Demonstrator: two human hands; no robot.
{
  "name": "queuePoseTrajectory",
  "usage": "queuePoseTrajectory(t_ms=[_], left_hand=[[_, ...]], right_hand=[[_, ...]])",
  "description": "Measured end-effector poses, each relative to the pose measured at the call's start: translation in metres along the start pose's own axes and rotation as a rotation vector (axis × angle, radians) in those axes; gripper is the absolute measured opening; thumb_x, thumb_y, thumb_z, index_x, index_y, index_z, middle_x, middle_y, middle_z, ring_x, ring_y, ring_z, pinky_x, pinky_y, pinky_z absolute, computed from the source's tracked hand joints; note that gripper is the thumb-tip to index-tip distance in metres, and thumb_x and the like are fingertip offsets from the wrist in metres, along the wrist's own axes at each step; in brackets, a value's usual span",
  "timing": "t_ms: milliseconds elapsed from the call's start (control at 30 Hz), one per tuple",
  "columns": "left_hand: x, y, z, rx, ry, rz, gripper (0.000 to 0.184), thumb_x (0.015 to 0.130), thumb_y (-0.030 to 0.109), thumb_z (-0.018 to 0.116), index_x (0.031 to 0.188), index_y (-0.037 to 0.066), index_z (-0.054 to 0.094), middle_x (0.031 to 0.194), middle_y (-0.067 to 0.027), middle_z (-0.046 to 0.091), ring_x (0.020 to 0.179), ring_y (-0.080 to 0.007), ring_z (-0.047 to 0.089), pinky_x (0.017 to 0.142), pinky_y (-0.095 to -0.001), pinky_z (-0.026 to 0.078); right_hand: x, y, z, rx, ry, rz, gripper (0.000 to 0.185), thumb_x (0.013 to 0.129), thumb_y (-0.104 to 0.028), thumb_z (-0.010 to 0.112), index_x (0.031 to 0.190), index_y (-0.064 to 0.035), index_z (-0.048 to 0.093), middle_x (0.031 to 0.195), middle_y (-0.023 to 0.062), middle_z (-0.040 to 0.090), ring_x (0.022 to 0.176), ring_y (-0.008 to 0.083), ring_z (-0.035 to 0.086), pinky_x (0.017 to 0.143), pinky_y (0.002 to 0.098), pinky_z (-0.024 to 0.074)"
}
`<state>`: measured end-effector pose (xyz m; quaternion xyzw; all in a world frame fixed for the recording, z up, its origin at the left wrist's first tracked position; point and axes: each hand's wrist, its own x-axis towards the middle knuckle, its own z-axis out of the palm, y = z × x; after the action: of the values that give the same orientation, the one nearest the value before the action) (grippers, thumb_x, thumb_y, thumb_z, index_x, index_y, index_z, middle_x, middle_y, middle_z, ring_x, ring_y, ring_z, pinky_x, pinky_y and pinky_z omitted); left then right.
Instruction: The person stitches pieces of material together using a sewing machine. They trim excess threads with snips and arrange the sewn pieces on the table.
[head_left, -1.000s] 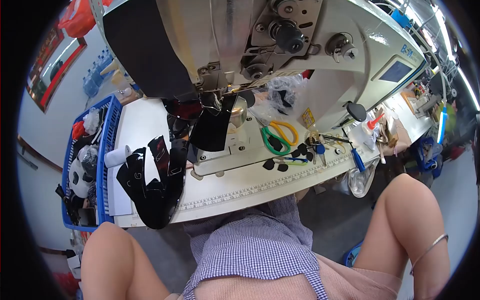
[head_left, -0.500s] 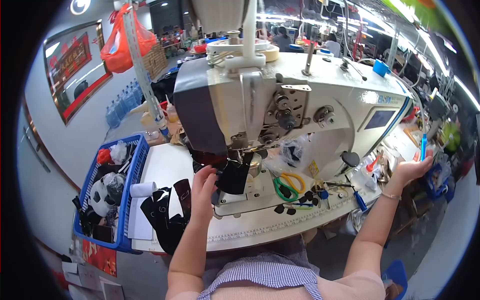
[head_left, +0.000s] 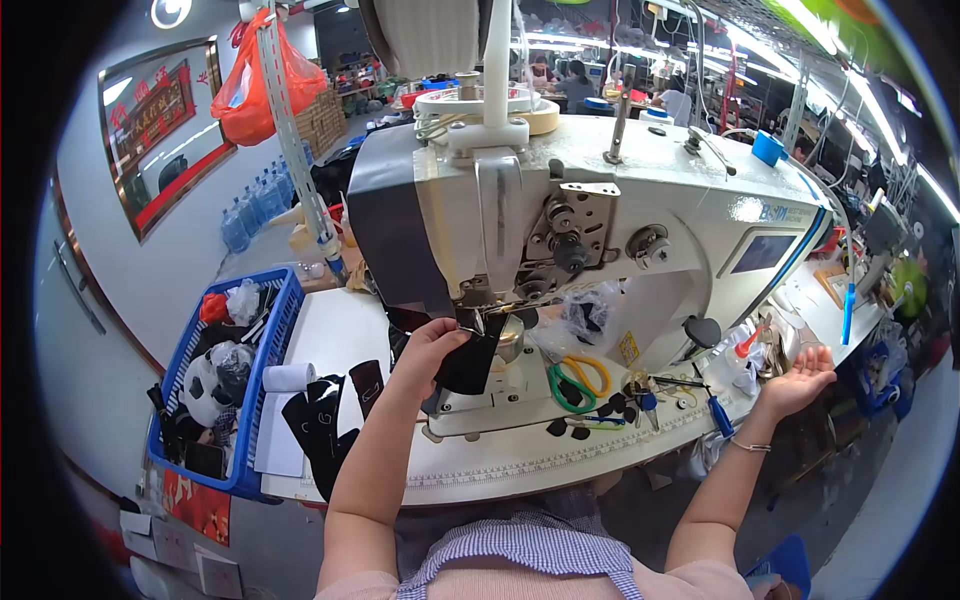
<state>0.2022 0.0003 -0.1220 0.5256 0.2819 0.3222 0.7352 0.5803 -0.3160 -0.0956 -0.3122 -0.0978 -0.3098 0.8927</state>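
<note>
Left hand [head_left: 428, 352] moved in to glossy black piece [head_left: 466, 371], 6 o'clock of presser foot [head_left: 479, 323]; fingers narrow, hold unclear | right hand [head_left: 797, 386], 3 o'clock, dropped from hanging blue tool [head_left: 848, 314], fingers wide.

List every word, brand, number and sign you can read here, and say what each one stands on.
"B", first letter of the blue brand name on the sewing machine; its other letters are too blurred to be sure of.
The small print beside it: too small to read.
Red characters on the framed sign: too blurred.
Yellow label: too small.
Numbers on the ruler strip: too small.
</note>
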Motion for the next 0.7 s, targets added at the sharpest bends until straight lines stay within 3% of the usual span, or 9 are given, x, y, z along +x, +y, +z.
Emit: queuePoseTrajectory(t_ms=[167, 233, 300, 367, 433, 533, 567, 633, 700], left_hand=[[0.012, -0.021, -0.007, -0.116, -0.019, 0.174, 0.013, 0.079, 0.001, 0.061, 0.090, 0.005, 0.058, 0.083, -0.0029, 0.062, 0.077, -0.0118, 0.061, 0.069, -0.0246, 0.049], [0.005, -0.009, 0.013, -0.257, 0.170, 0.234, 0.012, 0.080, 0.001, 0.059, 0.091, 0.005, 0.057, 0.083, -0.0036, 0.062, 0.076, -0.0128, 0.061, 0.070, -0.0252, 0.049], [0.014, -0.005, -0.016, -0.412, 0.200, 0.297, 0.010, 0.081, 0.002, 0.056, 0.090, 0.005, 0.057, 0.081, -0.0035, 0.061, 0.075, -0.0136, 0.060, 0.071, -0.0265, 0.050], [0.013, 0.002, -0.043, -0.328, 0.261, 0.369, 0.010, 0.080, 0.002, 0.056, 0.089, 0.005, 0.058, 0.077, -0.0016, 0.060, 0.071, -0.0139, 0.060, 0.065, -0.0274, 0.048], [0.001, -0.007, -0.086, 0.084, 0.266, 0.328, 0.011, 0.079, 0.006, 0.060, 0.090, 0.004, 0.058, 0.076, -0.0012, 0.060, 0.067, -0.0144, 0.059, 0.061, -0.0268, 0.047], [-0.042, -0.028, -0.120, 1.028, 0.329, 0.031, 0.028, 0.072, 0.011, 0.068, 0.097, 0.002, 0.057, 0.083, -0.0088, 0.061, 0.077, -0.0202, 0.060, 0.074, -0.0311, 0.047], [-0.068, -0.015, -0.089, 1.447, 0.533, 0.096, 0.035, 0.071, 0.008, 0.068, 0.104, 0.002, 0.056, 0.096, -0.0143, 0.060, 0.090, -0.0259, 0.058, 0.084, -0.0367, 0.044], [-0.071, -0.022, -0.083, 1.577, 0.722, 0.676, 0.043, 0.072, 0.007, 0.067, 0.112, 0.002, 0.053, 0.106, -0.0157, 0.057, 0.099, -0.0301, 0.055, 0.088, -0.0408, 0.042], [-0.064, -0.012, -0.040, 1.215, 0.571, 0.925, 0.045, 0.074, 0.008, 0.067, 0.116, 0.001, 0.052, 0.105, -0.0153, 0.057, 0.102, -0.0305, 0.054, 0.091, -0.0373, 0.041]], right_hand=[[-0.082, 0.009, -0.028, -0.405, -0.347, -0.056, 0.016, 0.095, -0.015, 0.046, 0.096, -0.0023, 0.056, 0.084, 0.0011, 0.050, 0.075, 0.0096, 0.046, 0.069, 0.0229, 0.0397], [-0.134, 0.003, -0.044, -0.483, -0.671, 0.169, 0.005, 0.087, -0.007, 0.057, 0.089, -0.0033, 0.059, 0.078, 0.0016, 0.055, 0.071, 0.0116, 0.050, 0.067, 0.0253, 0.0423], [-0.165, -0.006, -0.047, -0.628, -1.290, -0.028, 0.020, 0.070, 0.000, 0.067, 0.089, -0.0064, 0.063, 0.082, 0.0079, 0.060, 0.075, 0.0219, 0.058, 0.069, 0.0314, 0.0455], [-0.187, -0.008, -0.045, -0.765, -1.591, -0.394, 0.022, 0.070, -0.006, 0.065, 0.091, -0.0095, 0.064, 0.090, 0.0036, 0.063, 0.095, 0.0238, 0.056, 0.085, 0.0383, 0.0408], [-0.196, 0.002, -0.058, -0.836, -1.704, -0.478, 0.023, 0.071, -0.009, 0.063, 0.093, -0.0107, 0.065, 0.092, 0.0018, 0.063, 0.096, 0.0223, 0.056, 0.086, 0.0388, 0.0400], [-0.197, 0.011, -0.064, -0.802, -1.765, -0.427, 0.026, 0.071, -0.007, 0.059, 0.096, -0.0098, 0.064, 0.094, 0.0024, 0.063, 0.093, 0.0223, 0.057, 0.082, 0.0375, 0.0417], [-0.199, 0.013, -0.064, -0.802, -1.770, -0.426, 0.026, 0.071, -0.006, 0.057, 0.096, -0.0091, 0.064, 0.093, 0.0028, 0.063, 0.092, 0.0224, 0.057, 0.081, 0.0370, 0.0421], [-0.201, 0.017, -0.062, -0.818, -1.771, -0.433, 0.027, 0.071, -0.005, 0.055, 0.097, -0.0079, 0.063, 0.092, 0.0035, 0.063, 0.091, 0.0226, 0.057, 0.079, 0.0360, 0.0430], [-0.202, 0.018, -0.053, -0.837, -1.728, -0.460, 0.027, 0.073, -0.004, 0.053, 0.098, -0.0050, 0.061, 0.091, 0.0078, 0.062, 0.088, 0.0253, 0.057, 0.077, 0.0366, 0.0437]])
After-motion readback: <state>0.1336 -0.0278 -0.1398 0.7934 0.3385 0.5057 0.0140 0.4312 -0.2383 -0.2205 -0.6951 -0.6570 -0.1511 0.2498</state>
